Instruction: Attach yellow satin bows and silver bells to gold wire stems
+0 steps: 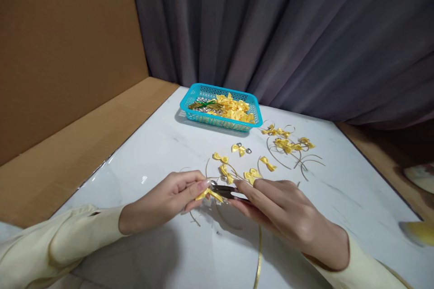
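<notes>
Between thumb and fingers, my left hand (pixel 176 193) pinches a yellow ribbon bow (pixel 210 193) with gold cord ends hanging below it. A small silver bell or bead (pixel 213 183) sits at the top of this bow. Closed around a pair of dark scissors (pixel 224 191), my right hand (pixel 288 212) points the blades left, and their tips reach the bow and cord. Whether the blades touch the cord I cannot tell. Just beyond the hands lie loose yellow bows (pixel 252 175) and thin gold cords.
A blue plastic basket (pixel 220 123) at the back holds yellow bows, silver pieces and a green-tied gold bundle. Bows on cords (pixel 288 145) lie in a pile at right. One long gold cord (pixel 259 257) runs toward me. Cardboard (pixel 68 54) stands left; a grey curtain (pixel 271 31) hangs behind.
</notes>
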`<action>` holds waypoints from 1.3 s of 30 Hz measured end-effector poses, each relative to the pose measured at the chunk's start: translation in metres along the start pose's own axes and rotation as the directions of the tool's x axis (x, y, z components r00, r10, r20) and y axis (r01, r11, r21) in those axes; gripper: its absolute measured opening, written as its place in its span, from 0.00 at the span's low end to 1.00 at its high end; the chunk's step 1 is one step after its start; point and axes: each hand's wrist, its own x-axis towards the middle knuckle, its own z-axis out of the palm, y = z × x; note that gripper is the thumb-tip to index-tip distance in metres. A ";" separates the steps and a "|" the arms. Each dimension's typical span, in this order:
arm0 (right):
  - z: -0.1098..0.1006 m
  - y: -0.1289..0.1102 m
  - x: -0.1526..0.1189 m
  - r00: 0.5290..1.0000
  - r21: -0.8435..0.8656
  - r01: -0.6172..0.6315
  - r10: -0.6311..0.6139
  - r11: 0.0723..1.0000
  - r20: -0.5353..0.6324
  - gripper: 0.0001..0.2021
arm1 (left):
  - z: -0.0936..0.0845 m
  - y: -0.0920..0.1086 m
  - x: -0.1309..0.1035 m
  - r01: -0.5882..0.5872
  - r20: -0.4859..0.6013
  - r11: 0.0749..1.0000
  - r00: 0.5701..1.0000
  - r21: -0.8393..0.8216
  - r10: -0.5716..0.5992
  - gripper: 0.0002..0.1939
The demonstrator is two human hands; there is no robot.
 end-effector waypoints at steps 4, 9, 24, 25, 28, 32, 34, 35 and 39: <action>0.001 0.000 0.001 1.000 0.008 -0.003 0.003 1.000 -0.004 0.07 | 0.000 -0.001 0.000 0.000 0.001 1.000 1.000 -0.007 0.000 0.17; 0.004 0.000 0.000 1.000 -0.022 0.020 -0.020 1.000 -0.019 0.06 | 0.000 -0.002 0.001 -0.006 0.010 0.999 1.000 -0.036 0.006 0.17; 0.026 -0.013 -0.005 0.986 -0.187 -0.012 -0.019 0.982 -0.164 0.08 | -0.002 -0.008 0.007 0.025 -0.016 0.984 0.999 -0.176 -0.028 0.17; 0.027 -0.013 -0.005 0.986 -0.183 -0.023 -0.008 0.983 -0.168 0.08 | -0.002 -0.008 0.007 0.022 -0.015 0.982 1.000 -0.189 -0.025 0.17; 0.028 -0.014 -0.004 0.982 -0.160 -0.057 0.026 0.985 -0.188 0.07 | -0.003 -0.009 0.006 0.020 0.008 0.977 1.000 -0.213 -0.018 0.17; 0.029 -0.014 -0.006 0.975 -0.135 -0.096 0.066 0.986 -0.213 0.06 | -0.007 -0.011 0.004 0.027 0.054 0.971 0.998 -0.238 -0.014 0.15; 0.030 -0.015 -0.007 0.973 -0.121 -0.119 0.091 0.986 -0.214 0.06 | -0.008 -0.012 0.004 0.028 0.071 0.963 0.997 -0.267 -0.009 0.13; 0.031 -0.015 -0.007 0.971 -0.115 -0.129 0.102 0.985 -0.216 0.06 | -0.008 -0.012 0.004 0.025 0.078 0.960 0.997 -0.280 -0.003 0.13; 0.035 -0.017 -0.008 0.965 -0.107 -0.150 0.123 0.983 -0.231 0.06 | -0.009 -0.011 0.006 0.000 0.080 0.960 0.997 -0.281 0.023 0.13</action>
